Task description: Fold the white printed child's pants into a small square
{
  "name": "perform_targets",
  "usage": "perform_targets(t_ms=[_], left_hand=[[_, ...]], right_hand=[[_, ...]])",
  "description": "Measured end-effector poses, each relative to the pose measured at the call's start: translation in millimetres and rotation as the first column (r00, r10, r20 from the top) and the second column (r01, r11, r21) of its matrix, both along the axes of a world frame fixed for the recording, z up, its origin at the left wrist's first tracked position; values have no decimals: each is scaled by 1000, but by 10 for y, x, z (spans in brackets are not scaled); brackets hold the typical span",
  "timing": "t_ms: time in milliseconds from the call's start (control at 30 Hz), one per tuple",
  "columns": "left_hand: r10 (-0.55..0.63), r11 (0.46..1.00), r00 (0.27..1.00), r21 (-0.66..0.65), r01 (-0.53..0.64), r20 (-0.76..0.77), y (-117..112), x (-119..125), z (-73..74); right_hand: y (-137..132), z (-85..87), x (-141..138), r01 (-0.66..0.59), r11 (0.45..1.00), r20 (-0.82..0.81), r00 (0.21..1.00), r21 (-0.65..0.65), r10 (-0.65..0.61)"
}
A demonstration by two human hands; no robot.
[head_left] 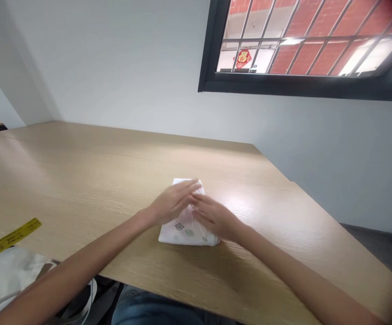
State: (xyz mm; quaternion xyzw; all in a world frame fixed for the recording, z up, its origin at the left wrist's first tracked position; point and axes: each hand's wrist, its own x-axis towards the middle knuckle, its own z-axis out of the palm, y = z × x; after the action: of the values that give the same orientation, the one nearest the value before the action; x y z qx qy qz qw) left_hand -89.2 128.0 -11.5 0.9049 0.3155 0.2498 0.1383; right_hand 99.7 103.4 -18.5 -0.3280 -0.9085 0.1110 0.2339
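Wooden table (80, 180) against white wall (131, 67); both hands' fingers (185, 189) flat, together, on folded cloth (182, 232).

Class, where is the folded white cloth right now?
The cloth lies near the middle of the wooden table, under both hands: left hand and right hand rest flat on it.

A wooden table (80, 180) spread beneath the hands. A yellow ruler (8, 239) and a white bag (2, 280) lay far to their left. A barred window (304, 45) stood above them.
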Motion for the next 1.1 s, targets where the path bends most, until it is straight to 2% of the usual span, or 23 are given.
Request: perform_targets(t_ms=[67,100,167,233,333,433,533,633,700,800,900,1000,1100], left_hand=[[-224,974,971,-58,220,-82,-93,44,-26],[-300,953,943,-86,290,-143,-81,70,-61],[-326,945,900,-70,320,-287,60,120,-153],[-179,972,898,68,224,-402,311,160,-238],[84,971,900,240,23,-428,721,194,-299],[162,964,892,261,-52,-423,991,206,-287],[228,952,885,285,-115,-405,1042,189,-234],[305,931,881,308,-195,-361,843,104,-175],[301,932,882,306,-192,-363,571,-9,-148],[128,979,895,200,-44,-427,61,-243,-144],[-95,995,902,-36,89,-420,-346,-469,-185],[-134,987,927,-129,94,-351,-496,-599,-256],[-105,992,958,-99,81,-266,-469,-627,-315]], right_hand=[[-208,-35,-28,-73,994,88,993,-84,81],[-290,-54,-41,-91,991,125,987,-103,104],[-400,-80,-62,-115,986,186,973,-117,136],[-454,-77,-74,-139,980,239,956,-143,170],[-493,-41,-83,-188,962,286,928,-196,240],[-525,2,-84,-208,952,286,920,-223,268],[-527,53,-58,-218,936,272,916,-276,294],[-473,97,6,-200,926,281,914,-319,294],[-422,101,55,-128,959,316,926,-254,207],[-365,65,98,-35,993,313,947,-110,68],[-346,16,90,-21,999,271,962,-41,31],[-328,-30,80,-33,999,259,965,-3,33],[-267,-90,119,-48,999,214,976,25,42]])
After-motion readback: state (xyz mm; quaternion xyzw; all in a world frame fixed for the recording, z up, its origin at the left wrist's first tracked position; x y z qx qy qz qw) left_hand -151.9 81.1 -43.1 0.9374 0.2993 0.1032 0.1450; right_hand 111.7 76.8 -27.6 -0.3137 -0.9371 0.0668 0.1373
